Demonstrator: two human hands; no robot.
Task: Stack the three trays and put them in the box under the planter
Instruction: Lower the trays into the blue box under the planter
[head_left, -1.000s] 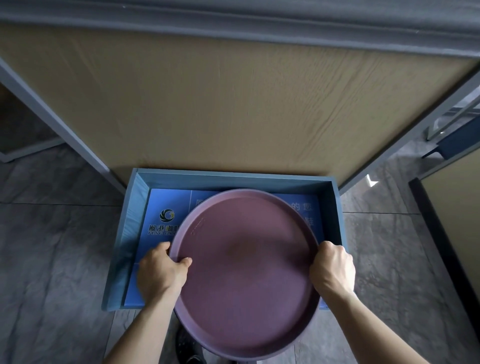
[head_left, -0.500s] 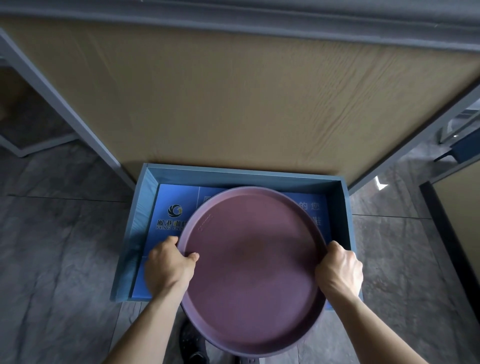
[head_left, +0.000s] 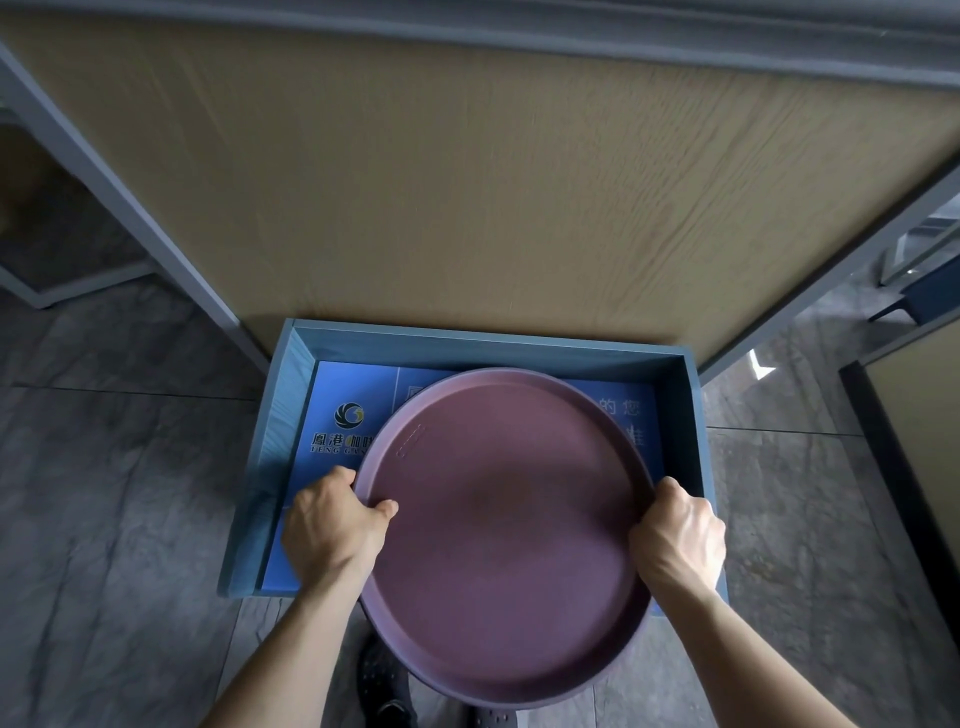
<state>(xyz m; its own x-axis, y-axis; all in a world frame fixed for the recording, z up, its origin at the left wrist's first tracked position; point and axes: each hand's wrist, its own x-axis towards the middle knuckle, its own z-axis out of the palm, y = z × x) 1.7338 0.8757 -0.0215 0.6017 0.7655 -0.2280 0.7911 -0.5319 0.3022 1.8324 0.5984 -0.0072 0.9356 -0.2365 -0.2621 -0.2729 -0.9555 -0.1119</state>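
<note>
A round purple tray (head_left: 506, 535) with a raised rim hangs over the open blue box (head_left: 693, 415); any trays stacked beneath it are hidden. My left hand (head_left: 332, 525) grips its left rim, thumb over the edge. My right hand (head_left: 678, 540) grips the right rim. The tray's far half is above the box, and its near edge sticks out past the box's front. A blue printed sheet (head_left: 343, 426) with a logo lines the box floor. The box stands on the floor against the wood-grain panel (head_left: 467, 197) of the planter.
Grey stone floor tiles (head_left: 114, 509) surround the box. Grey metal frame legs (head_left: 130, 208) slant down on the left, and another frame leg (head_left: 810, 291) on the right. My dark shoes (head_left: 384, 686) show under the tray. A dark panel edge (head_left: 893, 457) stands at the right.
The tray and both hands have shifted slightly forward, farther over the box. The grip of both hands is unchanged.
</note>
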